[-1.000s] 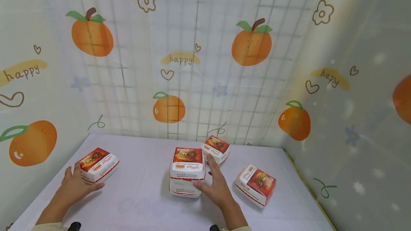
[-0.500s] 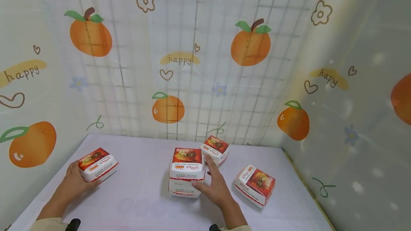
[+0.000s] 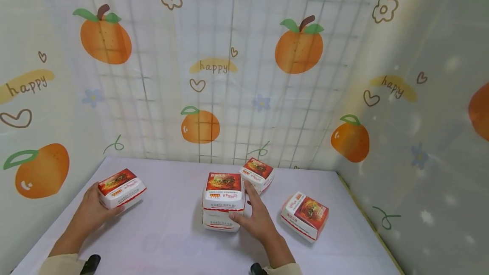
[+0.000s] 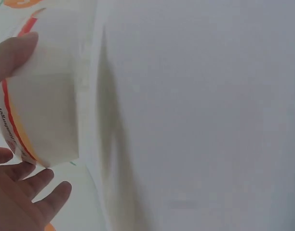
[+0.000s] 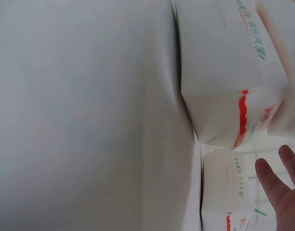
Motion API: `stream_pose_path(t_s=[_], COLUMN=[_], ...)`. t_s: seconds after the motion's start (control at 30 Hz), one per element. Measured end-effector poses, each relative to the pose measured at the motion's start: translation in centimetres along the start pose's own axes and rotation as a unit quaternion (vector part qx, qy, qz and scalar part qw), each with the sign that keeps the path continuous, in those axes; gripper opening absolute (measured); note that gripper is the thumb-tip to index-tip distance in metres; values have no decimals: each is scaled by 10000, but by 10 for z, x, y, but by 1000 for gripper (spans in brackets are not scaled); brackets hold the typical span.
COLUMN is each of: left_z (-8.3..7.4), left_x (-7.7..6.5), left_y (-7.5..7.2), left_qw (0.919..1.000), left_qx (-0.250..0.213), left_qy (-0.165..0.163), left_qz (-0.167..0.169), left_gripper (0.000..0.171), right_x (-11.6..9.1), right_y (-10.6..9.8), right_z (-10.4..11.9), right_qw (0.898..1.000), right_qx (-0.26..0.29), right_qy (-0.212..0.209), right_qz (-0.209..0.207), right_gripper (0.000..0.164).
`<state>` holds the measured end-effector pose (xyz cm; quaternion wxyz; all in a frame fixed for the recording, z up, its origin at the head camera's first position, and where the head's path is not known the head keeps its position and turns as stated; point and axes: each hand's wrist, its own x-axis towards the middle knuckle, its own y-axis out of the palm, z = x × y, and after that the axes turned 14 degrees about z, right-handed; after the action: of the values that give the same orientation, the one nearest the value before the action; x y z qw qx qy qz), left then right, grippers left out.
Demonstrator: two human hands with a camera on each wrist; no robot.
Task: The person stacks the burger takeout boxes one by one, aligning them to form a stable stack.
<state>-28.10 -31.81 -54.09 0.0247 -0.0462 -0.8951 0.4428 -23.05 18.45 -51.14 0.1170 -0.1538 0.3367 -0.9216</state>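
Observation:
At the left of the head view, a white-and-red burger box (image 3: 122,189) is gripped by my left hand (image 3: 91,212), thumb on its near side and fingers on its left side. The left wrist view shows that box (image 4: 46,110) side-on, its base apparently a little off the table. My right hand (image 3: 259,220) is at the right side of two stacked burger boxes, an upper box (image 3: 224,190) and a lower box (image 3: 219,220). Its thumb is at the stack's front right corner. In the right wrist view the visible fingers (image 5: 275,185) are straight, spread and apart from the boxes.
One burger box (image 3: 257,174) stands behind the stack to its right; another box (image 3: 304,216) sits turned at an angle further right. The white-covered table (image 3: 172,207) meets a fruit-printed curtain (image 3: 237,96) behind it, with a metal grid showing through.
My left hand has closed round the left box and shifted it slightly right and apparently up. The right hand stays beside the stack. The head view has tilted slightly.

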Motion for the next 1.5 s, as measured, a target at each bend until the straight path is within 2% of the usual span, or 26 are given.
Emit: stream_pose_path(t_s=[0.13, 0.43, 0.7, 0.97, 1.3, 1.5], left_z=[-10, -51, -78, -99, -124, -135], left_x=[3, 11, 15, 21, 27, 31], left_y=[-2, 3, 3, -1, -4, -8], left_qw=[9999, 9982, 9960, 9946, 9940, 9935], left_qx=[13, -267, -389, -399, -371, -284], left_qy=[134, 483, 725, 867, 973, 1077], left_qz=[-74, -243, -360, -396, -327, -253], left_gripper=[133, 127, 128, 128, 123, 128], right_x=[1, 1, 0, 0, -1, 1], right_y=[-1, -7, -5, -4, -5, -3], right_z=[0, -1, -3, -2, -1, 0], right_qw=[10000, 10000, 9999, 10000, 9998, 9998], right_qx=[-20, -84, -7, -79, 135, 118], right_qy=[61, -27, -93, -40, -1, -59], right_qz=[40, -16, -72, -43, -121, -138], right_gripper=[108, 106, 106, 105, 103, 102])
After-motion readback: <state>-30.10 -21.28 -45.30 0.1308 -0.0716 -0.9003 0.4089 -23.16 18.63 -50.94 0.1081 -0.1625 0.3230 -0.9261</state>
